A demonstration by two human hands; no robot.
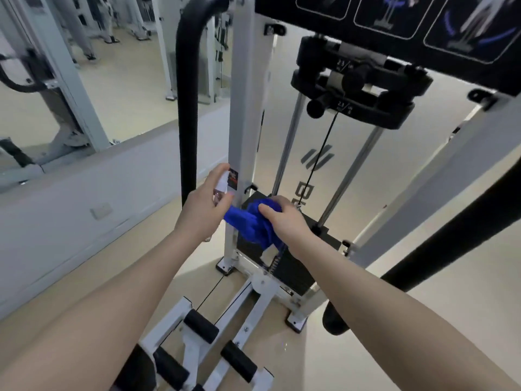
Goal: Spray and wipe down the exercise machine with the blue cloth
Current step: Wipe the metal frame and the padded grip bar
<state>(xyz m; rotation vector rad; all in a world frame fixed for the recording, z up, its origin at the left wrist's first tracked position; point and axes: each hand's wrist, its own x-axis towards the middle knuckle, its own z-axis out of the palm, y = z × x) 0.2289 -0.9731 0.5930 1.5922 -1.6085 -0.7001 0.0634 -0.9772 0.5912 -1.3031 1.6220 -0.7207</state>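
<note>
My left hand (pixel 204 206) grips a small clear spray bottle (pixel 221 189), its white nozzle close to the white upright post (pixel 244 108) of the exercise machine. My right hand (pixel 284 218) holds the bunched blue cloth (pixel 249 224), which stretches from the post's lower part to just above the black weight stack (pixel 284 261). Both hands sit side by side, almost touching through the cloth.
A black padded bar (pixel 187 108) rises left of the post. Two chrome guide rods (pixel 287 145) and a cable run down to the stack. Black foam rollers (pixel 201 325) lie on the white base frame below. A mirror wall (pixel 56 94) stands at left; another black padded arm (pixel 451 249) crosses at right.
</note>
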